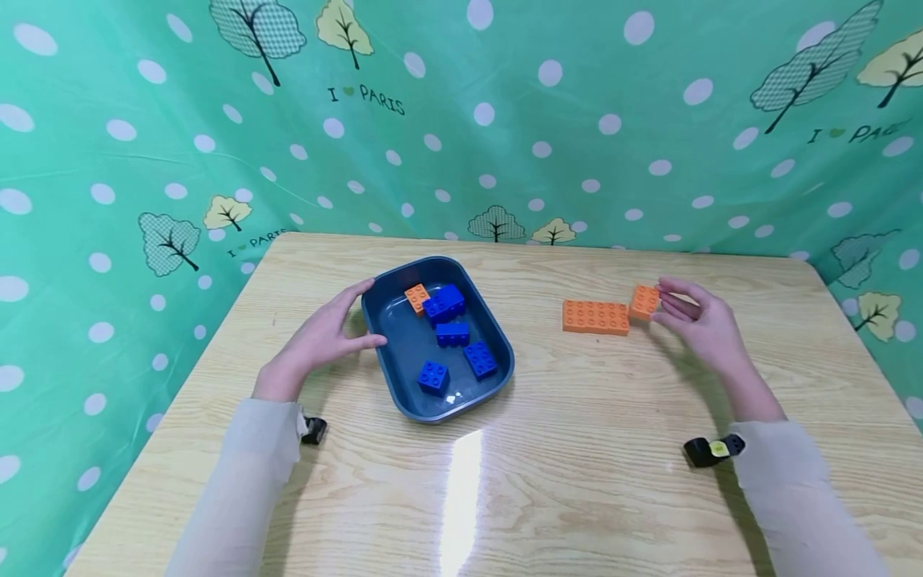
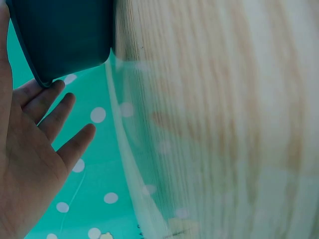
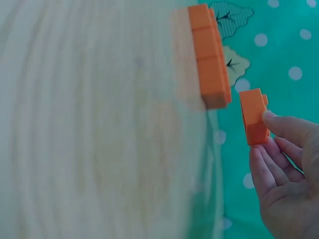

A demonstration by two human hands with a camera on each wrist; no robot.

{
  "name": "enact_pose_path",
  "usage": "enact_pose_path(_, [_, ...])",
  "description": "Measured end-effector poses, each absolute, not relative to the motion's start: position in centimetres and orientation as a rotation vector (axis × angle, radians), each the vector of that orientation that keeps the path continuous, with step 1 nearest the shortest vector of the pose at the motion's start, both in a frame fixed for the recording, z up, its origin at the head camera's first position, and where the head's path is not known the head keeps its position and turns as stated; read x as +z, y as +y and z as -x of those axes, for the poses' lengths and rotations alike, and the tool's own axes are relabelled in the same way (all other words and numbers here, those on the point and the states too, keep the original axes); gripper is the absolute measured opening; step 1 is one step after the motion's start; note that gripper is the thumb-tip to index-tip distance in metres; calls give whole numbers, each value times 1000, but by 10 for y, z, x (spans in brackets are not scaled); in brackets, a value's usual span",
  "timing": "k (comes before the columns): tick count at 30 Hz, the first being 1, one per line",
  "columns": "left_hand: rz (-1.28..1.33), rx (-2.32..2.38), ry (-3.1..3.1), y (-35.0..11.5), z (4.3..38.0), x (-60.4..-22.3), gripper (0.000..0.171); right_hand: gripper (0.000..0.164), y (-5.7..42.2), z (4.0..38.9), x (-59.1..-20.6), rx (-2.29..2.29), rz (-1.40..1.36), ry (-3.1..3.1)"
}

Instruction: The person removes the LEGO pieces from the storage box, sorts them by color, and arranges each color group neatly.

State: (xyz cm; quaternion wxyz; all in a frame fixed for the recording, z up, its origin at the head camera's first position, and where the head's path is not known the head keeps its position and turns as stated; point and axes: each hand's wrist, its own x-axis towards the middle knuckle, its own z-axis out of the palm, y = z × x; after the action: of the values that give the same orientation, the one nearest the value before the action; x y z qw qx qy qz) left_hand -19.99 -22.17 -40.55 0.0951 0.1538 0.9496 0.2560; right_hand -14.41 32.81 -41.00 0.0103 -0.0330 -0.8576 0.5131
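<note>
My right hand (image 1: 695, 320) pinches a small orange building brick (image 1: 645, 302) between thumb and fingers. That brick (image 3: 254, 117) is held a little above the table, just off the right end of a long orange block (image 1: 595, 317). Seams split the long block (image 3: 208, 57) into three sections in the right wrist view. At the left, my left hand (image 1: 320, 336) touches the side of a dark blue tray (image 1: 392, 377), fingers and thumb spread along its rim. Inside the tray lie several blue bricks (image 1: 453, 334) and one orange brick (image 1: 417, 298).
The wooden table (image 1: 577, 481) carries a bright streak of reflected light in front of the tray. Behind it hangs a green dotted cloth (image 1: 505, 176). Each sleeve has a small black device at the wrist, such as the right one (image 1: 710, 450).
</note>
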Motion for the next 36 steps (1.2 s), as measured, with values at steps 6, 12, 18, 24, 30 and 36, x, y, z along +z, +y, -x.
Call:
enact_pose_path(6, [-455,755,2813,-222,200,-406,102,65,338,141,-417,1565,101,-2826])
enact_pose_path(12, [-466,740,2814,-223,201,-406,104,61,342,142,-421,1518,2,-2905])
enact_pose_path(18, [-461,743,2817,-222,200,-406,103,62,341,147,-419,1471,-49,-2968])
enact_pose_path(24, [-464,745,2816,-223,199,-405,103,62,338,150,-417,1498,-47,-2995])
enact_pose_path(30, [-465,764,2819,-223,199,-406,103,63,335,152,-415,1517,-45,-3006])
enact_pose_path(36, [-457,773,2810,-223,200,-406,103,67,336,152,-416,1540,-57,-2994])
